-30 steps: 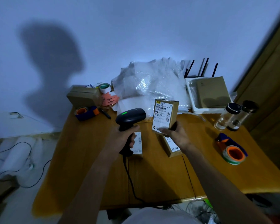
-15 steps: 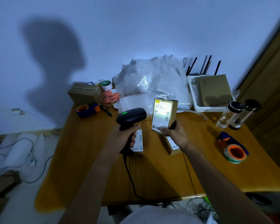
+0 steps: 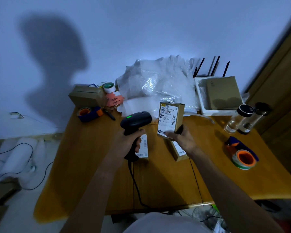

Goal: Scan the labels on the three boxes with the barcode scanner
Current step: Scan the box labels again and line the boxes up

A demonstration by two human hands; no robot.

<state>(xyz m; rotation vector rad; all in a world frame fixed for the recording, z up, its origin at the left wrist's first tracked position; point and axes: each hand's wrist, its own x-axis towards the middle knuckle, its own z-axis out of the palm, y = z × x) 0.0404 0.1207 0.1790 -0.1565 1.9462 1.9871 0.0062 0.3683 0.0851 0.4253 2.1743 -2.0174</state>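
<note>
On the desk (image 3: pixel 91 165) the following things are counted. 3 small labelled boxes are seen: 1 held box (image 3: pixel 170 121) above the middle, 1 flat box (image 3: pixel 144 147) and 1 second flat box (image 3: pixel 179 153) lying near the middle. 1 larger brown carton (image 3: pixel 86 96) is placed at the far left corner. 1 barcode scanner (image 3: pixel 135 122) is counted. 3 tape rolls are found: 1 left tape dispenser (image 3: pixel 88 112) near the far left corner, 1 right tape dispenser (image 3: pixel 243 156) near the right edge, and 1 white roll (image 3: pixel 109 87) by the carton. 2 glass bottles (image 3: pixel 238 119) stand at the far right corner. 1 white tray (image 3: pixel 208 108) and 1 heap of bubble wrap (image 3: pixel 158 83) lie along the far edge.
</note>
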